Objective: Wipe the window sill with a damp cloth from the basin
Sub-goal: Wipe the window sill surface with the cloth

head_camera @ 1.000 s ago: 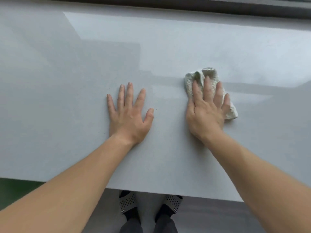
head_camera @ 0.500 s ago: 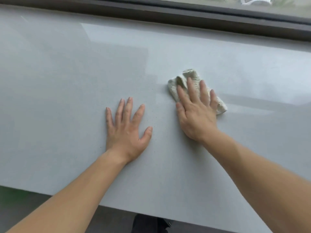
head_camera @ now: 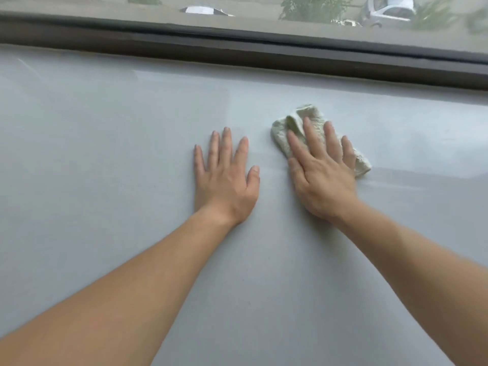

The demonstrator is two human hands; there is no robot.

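Pale grey window sill (head_camera: 105, 159) runs below the dark window frame (head_camera: 237, 50). My left hand (head_camera: 224, 180) lies flat on it, fingers straight, holding nothing. My right hand (head_camera: 323, 178) presses straight-fingered on the crumpled cloth (head_camera: 281, 133), which pokes out framewards.

A dark window-frame rail (head_camera: 237, 46) runs well beyond the left hand (head_camera: 224, 180) and right hand (head_camera: 322, 178). Farther out, blurred green trees (head_camera: 314, 6) and a pale parked car (head_camera: 388, 10) lie past the right hand.
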